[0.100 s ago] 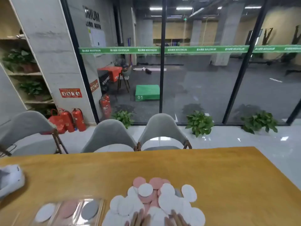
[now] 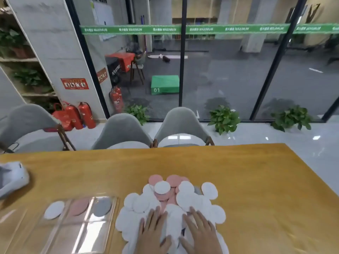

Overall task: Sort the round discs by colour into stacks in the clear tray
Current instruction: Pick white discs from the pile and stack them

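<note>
Head view: a loose pile (image 2: pixel 183 200) of round discs lies on the table (image 2: pixel 256 180) near its front edge. The discs overlap too much for a full count. White discs (image 2: pixel 162 187) are by far the most. Several pink discs (image 2: pixel 155 179) show at the middle and far side, and a sliver of grey (image 2: pixel 197 190) peeks out toward the far right.

Both hands lie flat on the near part of the pile, fingers straight and slightly spread, gripping nothing. The left hand (image 2: pixel 152 233) rests on white discs left of centre. The right hand (image 2: pixel 200 233) rests just beside it on the right. Together they cover the discs under them.

The clear tray (image 2: pixel 91 235) sits just left of the pile; whether they touch cannot be told. Its far row has three compartments. The left one holds a white disc (image 2: pixel 54 210), the middle one a pink disc (image 2: pixel 79 207), and the right one a grey disc (image 2: pixel 102 207). Whether each is one disc or a stack cannot be told.

At the table's left edge lies a white object (image 2: pixel 12 177), partly cut off. Three grey chairs (image 2: pixel 121 131) stand along the far side. Behind them is a glass wall (image 2: pixel 229 74) with three potted plants (image 2: pixel 224 119) at its foot. Three red extinguishers (image 2: pixel 86 115) stand by a pillar (image 2: pixel 51 43), and a green box (image 2: pixel 165 85) marked 01 sits beyond the glass.
</note>
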Tool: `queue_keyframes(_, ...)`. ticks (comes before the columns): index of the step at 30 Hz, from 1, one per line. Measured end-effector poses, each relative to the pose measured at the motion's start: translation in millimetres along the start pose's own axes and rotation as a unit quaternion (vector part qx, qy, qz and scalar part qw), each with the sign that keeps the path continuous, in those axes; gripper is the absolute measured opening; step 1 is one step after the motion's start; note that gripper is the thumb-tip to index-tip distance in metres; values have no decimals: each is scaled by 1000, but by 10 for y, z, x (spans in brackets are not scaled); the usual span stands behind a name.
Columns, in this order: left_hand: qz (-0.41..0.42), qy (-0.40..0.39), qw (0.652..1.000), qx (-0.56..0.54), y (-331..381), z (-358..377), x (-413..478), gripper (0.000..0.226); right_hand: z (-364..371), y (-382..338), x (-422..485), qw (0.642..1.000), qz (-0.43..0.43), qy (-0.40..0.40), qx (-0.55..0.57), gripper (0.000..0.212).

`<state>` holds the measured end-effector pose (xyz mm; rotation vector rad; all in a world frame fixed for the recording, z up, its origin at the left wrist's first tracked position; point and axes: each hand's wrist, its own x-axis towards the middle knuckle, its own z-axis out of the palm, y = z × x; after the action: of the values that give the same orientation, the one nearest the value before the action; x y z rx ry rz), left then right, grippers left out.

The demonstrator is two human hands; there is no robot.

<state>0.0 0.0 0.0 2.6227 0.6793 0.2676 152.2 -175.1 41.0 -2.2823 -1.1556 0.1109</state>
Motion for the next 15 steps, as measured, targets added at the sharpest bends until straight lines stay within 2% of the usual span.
queue_keyframes(1, -50, -26, 998, 10, 191, -12, -93, 94, 22, 98, -62, 997, -22, -56, -50, 65)
queue_keyframes(2, -40, 15, 997, 58, 180, 27, -99, 90, 115, 181, -41, 992, -51, -52, -100, 68)
queue_keyframes(4, -35, 5, 998, 60, 160, 35, -228, 77, 182, 156, -122, 990, -57, -62, -111, 68)
queue_keyframes(5, -48, -28, 997, 47, 200, -28, -260, 74, 124, 98, -132, 989, -47, -88, -110, 68)
queue_keyframes(9, -60, -40, 994, 84, 237, -58, -276, 72, 172, 136, -147, 988, -48, -80, -123, 67)
queue_keyframes(15, -46, -2, 997, 57, 209, 22, -321, 70, 259, 188, -183, 990, -56, -54, -119, 67)
